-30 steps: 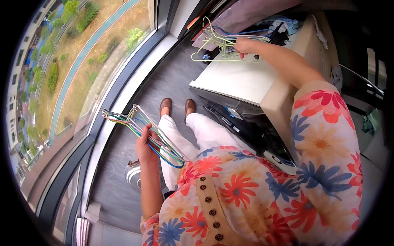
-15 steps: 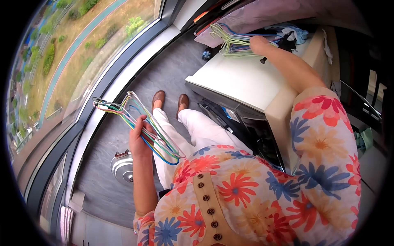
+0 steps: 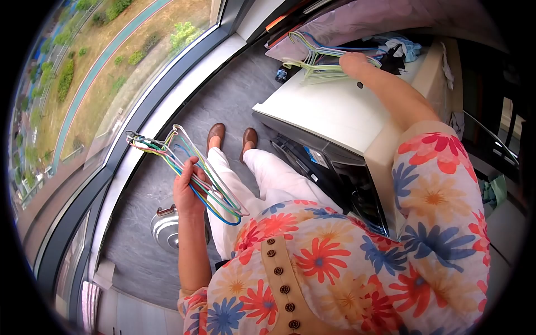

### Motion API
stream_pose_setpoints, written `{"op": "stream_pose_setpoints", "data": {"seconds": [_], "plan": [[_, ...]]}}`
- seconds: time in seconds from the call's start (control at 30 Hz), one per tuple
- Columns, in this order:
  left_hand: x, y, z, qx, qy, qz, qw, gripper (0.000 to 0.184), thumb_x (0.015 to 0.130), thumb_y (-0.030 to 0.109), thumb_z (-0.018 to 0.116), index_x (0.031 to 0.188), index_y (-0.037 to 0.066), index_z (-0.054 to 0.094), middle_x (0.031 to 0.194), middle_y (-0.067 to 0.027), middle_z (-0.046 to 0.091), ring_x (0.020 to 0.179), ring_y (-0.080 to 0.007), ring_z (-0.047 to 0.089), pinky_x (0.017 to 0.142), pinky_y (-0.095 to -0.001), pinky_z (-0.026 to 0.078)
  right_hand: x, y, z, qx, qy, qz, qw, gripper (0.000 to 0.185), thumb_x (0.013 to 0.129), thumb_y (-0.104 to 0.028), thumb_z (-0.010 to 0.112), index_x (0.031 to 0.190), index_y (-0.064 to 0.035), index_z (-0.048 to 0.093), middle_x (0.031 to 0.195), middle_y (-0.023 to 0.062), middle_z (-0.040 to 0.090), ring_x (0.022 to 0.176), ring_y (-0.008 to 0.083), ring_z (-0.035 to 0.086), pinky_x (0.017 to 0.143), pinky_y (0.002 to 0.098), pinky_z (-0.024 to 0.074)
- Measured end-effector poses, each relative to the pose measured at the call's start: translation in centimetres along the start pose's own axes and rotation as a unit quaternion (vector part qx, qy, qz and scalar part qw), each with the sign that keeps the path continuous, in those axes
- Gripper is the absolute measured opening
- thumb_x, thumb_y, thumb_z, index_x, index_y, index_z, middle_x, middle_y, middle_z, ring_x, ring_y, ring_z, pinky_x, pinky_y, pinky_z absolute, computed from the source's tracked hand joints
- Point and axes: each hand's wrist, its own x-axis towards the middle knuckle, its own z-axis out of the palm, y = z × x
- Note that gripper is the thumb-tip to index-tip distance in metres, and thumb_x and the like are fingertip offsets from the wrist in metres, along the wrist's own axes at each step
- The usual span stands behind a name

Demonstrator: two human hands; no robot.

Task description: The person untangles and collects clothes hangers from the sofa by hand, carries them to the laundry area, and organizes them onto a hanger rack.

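Several coloured wire clothes hangers (image 3: 228, 207) are bundled in my left hand (image 3: 188, 187), whose fingers are wrapped around them. Their hooks point to the upper left, towards the window. My right hand (image 3: 356, 64) is closed on a second group of clothes hangers (image 3: 318, 71), mostly pale green with some blue, above the white top (image 3: 312, 109) of a cabinet or appliance. The fingertips are partly hidden by the back of the hand, so I cannot tell how many hangers they grip. Beside this hand lie dark and light blue cloths (image 3: 410, 49).
A wide window (image 3: 134, 123) runs along the left. On the grey floor (image 3: 151, 201) stands a round silver lidded object (image 3: 167, 228) with a handle, partly behind my left forearm. A pinkish patterned cloth (image 3: 363, 25) lies behind the white top.
The pale green hangers at my right hand have spread apart, some tipping lower over the white top's edge. My left hand has shifted very slightly with its bundle.
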Motion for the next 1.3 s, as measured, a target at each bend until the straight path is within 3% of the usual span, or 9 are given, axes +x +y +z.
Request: {"op": "stream_pose_setpoints", "data": {"seconds": [0.1, 0.3, 0.4, 0.6, 0.8, 0.93, 1.03, 1.1, 1.3], "plan": [[0.1, 0.1, 0.2, 0.002, -0.003, -0.006, 1.0, 0.023, 0.091, 0.024, 0.042, 0.1, 0.005, 0.051, 0.058, -0.0034, 0.05, 0.046, -0.0137, 0.045, 0.045, -0.0266, 0.037, 0.3, -0.5, 0.2, -0.095, -0.026, -0.002, 0.995, 0.027, 0.08, -0.009, 0.045, 0.1, -0.0069, 0.062, 0.106, 0.0099, 0.059, 0.099, 0.0241, 0.057, 0.078, 0.0367, 0.0465], [0.2, 0.1, 0.0, -0.004, -0.011, -0.012, 1.0, 0.023, 0.09, 0.025, 0.042, 0.1, 0.006, 0.051, 0.058, -0.0034, 0.05, 0.045, -0.014, 0.045, 0.045, -0.0269, 0.038, 0.0, -0.3, 1.2, 0.0, -0.062, -0.026, 0.998, 0.024, 0.079, -0.008, 0.044, 0.094, -0.0013, 0.062, 0.1, 0.0145, 0.06, 0.093, 0.0281, 0.058, 0.077, 0.0375, 0.0469], [0.4, 0.1, -0.3, -0.003, -0.009, -0.014, 1.0, 0.023, 0.09, 0.025, 0.042, 0.1, 0.006, 0.052, 0.058, -0.0033, 0.05, 0.045, -0.014, 0.045, 0.045, -0.0274, 0.038, 0.4, -0.6, 0.6, 0.02, -0.113, 0.003, 0.993, 0.028, 0.078, -0.007, 0.048, 0.102, -0.0049, 0.061, 0.107, 0.0112, 0.059, 0.097, 0.0262, 0.057, 0.077, 0.0385, 0.0466], [0.6, 0.6, 0.2, 0.017, -0.005, -0.026, 0.999, 0.023, 0.09, 0.025, 0.043, 0.1, 0.006, 0.052, 0.057, -0.003, 0.049, 0.045, -0.0137, 0.044, 0.045, -0.0277, 0.035, -1.2, -0.3, -0.4, 0.01, -0.11, -0.095, 0.989, 0.025, 0.07, -0.002, 0.052, 0.093, 0.0007, 0.062, 0.095, 0.0182, 0.061, 0.087, 0.0319, 0.059, 0.073, 0.0373, 0.0475], [1.1, 1.9, 2.6, 0.055, -0.033, -0.047, 0.997, 0.023, 0.089, 0.025, 0.044, 0.099, 0.006, 0.053, 0.055, -0.0028, 0.048, 0.045, -0.0133, 0.042, 0.044, -0.0272, 0.034, -4.7, -0.9, -3.9, -0.126, -0.16, -0.147, 0.968, 0.026, 0.067, -0.004, 0.054, 0.091, 0.0005, 0.064, 0.095, 0.0169, 0.062, 0.088, 0.029, 0.06, 0.07, 0.0381, 0.0481], [1.6, 2.6, 4.4, 0.106, -0.049, -0.053, 0.992, 0.022, 0.09, 0.025, 0.043, 0.098, 0.007, 0.054, 0.055, -0.0021, 0.048, 0.045, -0.013, 0.042, 0.045, -0.0267, 0.034, -8.2, -0.2, -4.5, -0.085, -0.094, -0.144, 0.981, 0.025, 0.067, -0.004, 0.055, 0.09, -0.0011, 0.065, 0.095, 0.0149, 0.062, 0.09, 0.0277, 0.06, 0.07, 0.0378, 0.0483], [1.8, 3.4, 5.5, 0.079, -0.09, -0.077, 0.99, 0.024, 0.089, 0.021, 0.046, 0.098, 0.0, 0.051, 0.057, -0.0055, 0.051, 0.045, -0.0141, 0.048, 0.043, -0.0256, 0.04, -9.9, 1.0, -4.9, -0.051, -0.09, -0.122, 0.987, 0.024, 0.068, -0.004, 0.054, 0.089, -0.0033, 0.065, 0.094, 0.0153, 0.062, 0.089, 0.0266, 0.06, 0.07, 0.0381, 0.0488], [1.7, 3.8, 6.6, 0.11, -0.108, -0.087, 0.984, 0.025, 0.089, 0.021, 0.045, 0.099, -0.001, 0.05, 0.056, -0.0045, 0.049, 0.044, -0.0144, 0.045, 0.043, -0.0259, 0.038, -11.6, 1.3, -5.7, 0.044, -0.032, -0.077, 0.996, 0.022, 0.07, -0.006, 0.052, 0.088, -0.0039, 0.066, 0.094, 0.0146, 0.063, 0.088, 0.0253, 0.061, 0.069, 0.0384, 0.0492], [2.7, 3.8, 8.4, 0.197, -0.11, -0.118, 0.967, 0.021, 0.089, 0.025, 0.042, 0.094, 0.008, 0.054, 0.053, -0.0021, 0.05, 0.042, -0.016, 0.046, 0.044, -0.0297, 0.039, -10.7, -0.4, -3.8, 0.143, 0.002, -0.04, 0.989, 0.021, 0.072, -0.011, 0.053, 0.087, -0.0057, 0.066, 0.096, 0.0103, 0.063, 0.089, 0.0257, 0.06, 0.069, 0.0376, 0.0494]]}}
